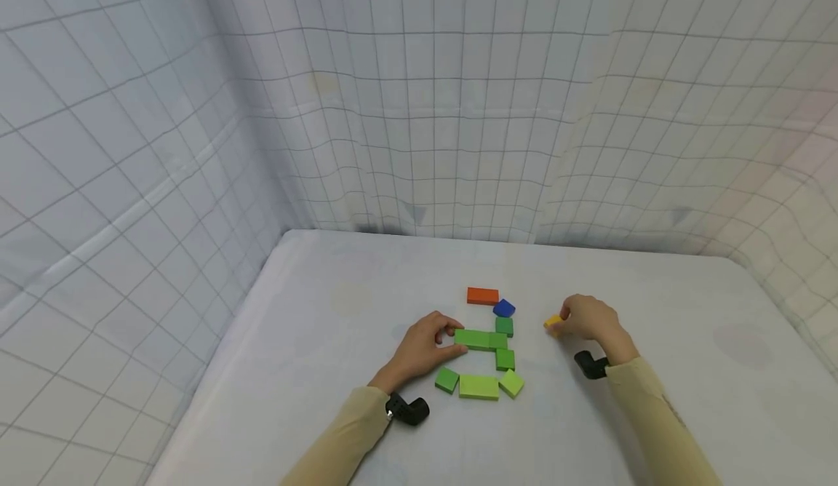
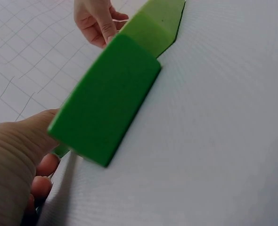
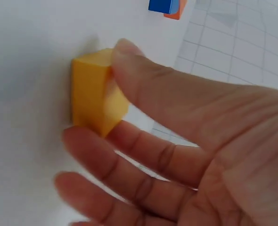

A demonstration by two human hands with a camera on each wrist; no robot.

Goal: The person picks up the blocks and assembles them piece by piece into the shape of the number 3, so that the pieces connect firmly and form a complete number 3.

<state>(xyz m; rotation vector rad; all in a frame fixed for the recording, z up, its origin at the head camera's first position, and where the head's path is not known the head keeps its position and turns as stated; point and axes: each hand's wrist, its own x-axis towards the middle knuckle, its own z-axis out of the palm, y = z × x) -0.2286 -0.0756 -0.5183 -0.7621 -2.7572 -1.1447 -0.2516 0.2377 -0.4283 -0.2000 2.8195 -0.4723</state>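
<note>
On the white table my left hand (image 1: 422,344) holds the left end of a long green block (image 1: 471,338), thumb on its near side and index finger on its far side. A small green block (image 1: 498,340) touches its right end. In the left wrist view that hand (image 2: 23,150) is partly cut off and the held block mostly hidden; a green block (image 2: 106,101) looms in front. My right hand (image 1: 592,320) pinches a yellow block (image 3: 89,92) at the right, thumb on one side and fingers on the other. The block is against the table.
Beyond the hands lie a red block (image 1: 482,296), a blue block (image 1: 504,308) and a dark green block (image 1: 504,327). Nearer are a green block (image 1: 505,359), another green one (image 1: 447,380), a long light green block (image 1: 479,387) and a tilted lime block (image 1: 511,383). Gridded white curtains (image 1: 419,108) surround the table.
</note>
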